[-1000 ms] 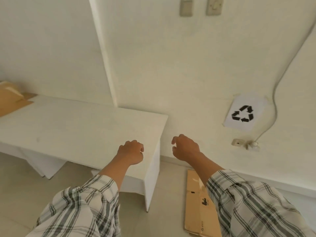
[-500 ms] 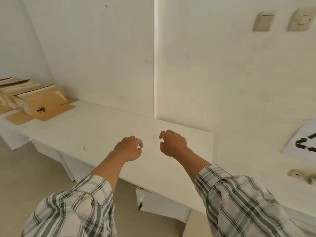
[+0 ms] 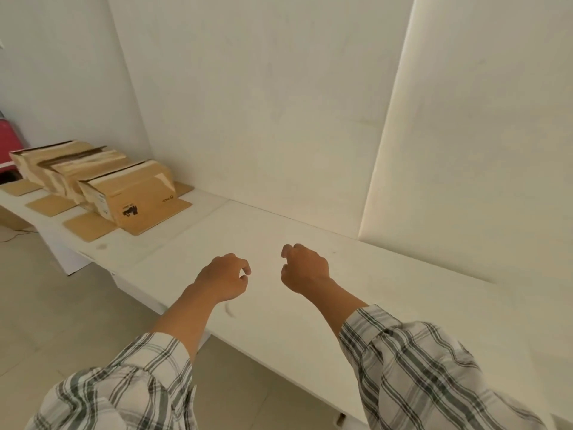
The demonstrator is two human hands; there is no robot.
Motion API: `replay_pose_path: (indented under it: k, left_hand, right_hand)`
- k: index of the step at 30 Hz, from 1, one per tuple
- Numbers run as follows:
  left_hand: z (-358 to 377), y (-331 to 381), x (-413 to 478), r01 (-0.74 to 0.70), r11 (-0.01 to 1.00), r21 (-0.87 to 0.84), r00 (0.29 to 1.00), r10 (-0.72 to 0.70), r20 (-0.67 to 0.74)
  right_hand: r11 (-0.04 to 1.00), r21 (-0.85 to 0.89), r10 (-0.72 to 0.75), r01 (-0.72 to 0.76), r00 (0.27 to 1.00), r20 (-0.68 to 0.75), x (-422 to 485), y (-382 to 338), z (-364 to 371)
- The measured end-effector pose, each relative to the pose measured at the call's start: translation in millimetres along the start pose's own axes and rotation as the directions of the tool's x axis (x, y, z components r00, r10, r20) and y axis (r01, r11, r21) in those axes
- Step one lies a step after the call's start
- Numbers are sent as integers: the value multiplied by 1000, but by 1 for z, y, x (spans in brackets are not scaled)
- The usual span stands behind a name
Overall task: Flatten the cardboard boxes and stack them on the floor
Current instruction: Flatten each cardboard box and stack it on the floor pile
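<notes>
Three brown cardboard boxes stand in a row on the far left of the long white table (image 3: 310, 243), their flaps spread flat on the top. The nearest box (image 3: 130, 193) carries a black print on its side; behind it stand a second box (image 3: 83, 172) and a third box (image 3: 43, 156). My left hand (image 3: 224, 276) and my right hand (image 3: 305, 266) hover side by side above the middle of the table, fingers loosely curled, holding nothing. Both are well to the right of the boxes.
A white wall runs behind the table, with a lighter panel (image 3: 465, 135) on the right. Pale tiled floor (image 3: 46, 305) lies in front of the table at the left. Something pink (image 3: 7, 135) shows at the far left edge.
The view has swung left along the table: the flattened box on the floor and the recycling sign have left the frame, and the three boxes have come into view. Both hands stay empty.
</notes>
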State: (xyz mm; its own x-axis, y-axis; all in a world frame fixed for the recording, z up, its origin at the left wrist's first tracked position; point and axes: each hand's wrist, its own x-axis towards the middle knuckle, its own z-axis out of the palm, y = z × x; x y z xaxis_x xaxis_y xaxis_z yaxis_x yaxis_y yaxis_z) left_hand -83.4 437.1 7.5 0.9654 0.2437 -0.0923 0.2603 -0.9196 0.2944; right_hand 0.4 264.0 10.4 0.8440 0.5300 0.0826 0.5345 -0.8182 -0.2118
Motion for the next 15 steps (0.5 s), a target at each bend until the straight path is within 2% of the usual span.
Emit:
replay_pose_path:
  k: [8,15]
  left_hand:
    - [-74,-184,68,-43,999,13,999,43,14]
    - [-124,-309,122,-66,997,-50,998,66,0]
  right_hand:
    - [995,47,94,-93,995,-19,114,-153,45]
    - [984,102,145,-143,989,-15,199,-255,80]
